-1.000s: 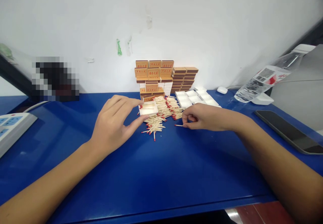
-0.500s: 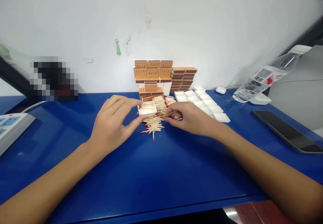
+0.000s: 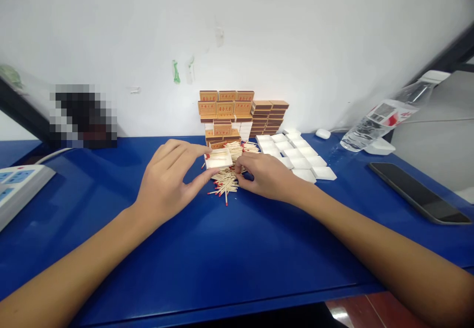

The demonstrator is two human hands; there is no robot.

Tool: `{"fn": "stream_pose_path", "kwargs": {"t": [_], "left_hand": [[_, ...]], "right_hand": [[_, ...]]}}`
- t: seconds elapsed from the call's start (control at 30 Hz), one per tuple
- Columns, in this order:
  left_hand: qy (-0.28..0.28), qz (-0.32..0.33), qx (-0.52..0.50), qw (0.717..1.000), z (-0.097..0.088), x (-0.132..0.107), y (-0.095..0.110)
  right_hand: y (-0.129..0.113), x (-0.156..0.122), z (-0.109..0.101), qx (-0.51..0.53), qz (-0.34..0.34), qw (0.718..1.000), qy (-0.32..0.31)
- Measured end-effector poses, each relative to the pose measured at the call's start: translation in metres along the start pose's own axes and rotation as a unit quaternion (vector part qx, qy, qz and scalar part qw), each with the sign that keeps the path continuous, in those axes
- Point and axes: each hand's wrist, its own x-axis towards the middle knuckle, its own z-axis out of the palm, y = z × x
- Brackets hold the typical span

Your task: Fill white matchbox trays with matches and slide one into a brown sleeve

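Note:
Between thumb and fingers, my left hand holds a white matchbox tray level, with a few red-tipped matches lying along its far side. My right hand is just right of that tray, thumb and fingertips pinched together at the loose pile of matches. Whatever lies in that pinch is too small and covered to make out. The pile spreads under and behind both hands, so part of it is hidden.
Behind the pile, matchbox sleeves and boxes stand stacked against the wall, beside more brown boxes. White trays lie in rows at right. Farther right are a tilted water bottle and a phone. A power strip sits left.
My right hand has moved left, closer to the tray, uncovering more of the white trays behind it. My left hand still holds its tray in nearly the same place.

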Motion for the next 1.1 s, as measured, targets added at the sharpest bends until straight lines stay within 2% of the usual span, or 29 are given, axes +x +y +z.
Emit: {"fn": "stream_pose_path", "kwargs": {"t": [0.27,0.43,0.57,0.73,0.87,1.0,1.1], "left_hand": [[-0.004,0.003,0.001,1.0,0.0,0.0,0.0],[0.0,0.0,-0.003,1.0,0.0,0.0,-0.001],[0.005,0.002,-0.003,1.0,0.0,0.0,0.0],[-0.001,-0.001,0.001,1.0,0.0,0.0,0.0],[-0.003,-0.001,0.0,1.0,0.001,-0.001,-0.001],[-0.007,-0.003,0.003,1.0,0.002,-0.001,-0.002],[-0.008,-0.003,0.003,1.0,0.003,-0.002,-0.003]], "right_hand": [[-0.002,0.002,0.001,-0.019,0.021,0.999,-0.025],[0.0,0.002,-0.001,-0.002,0.021,1.0,-0.017],[0.002,0.0,-0.01,0.055,0.033,0.998,0.02],[0.012,-0.004,-0.031,0.181,0.124,0.975,0.034],[0.03,-0.009,-0.044,0.206,0.186,0.96,0.028],[0.045,-0.011,-0.045,0.269,0.206,0.94,0.031],[0.05,-0.012,-0.042,0.295,0.194,0.935,0.039]]}}
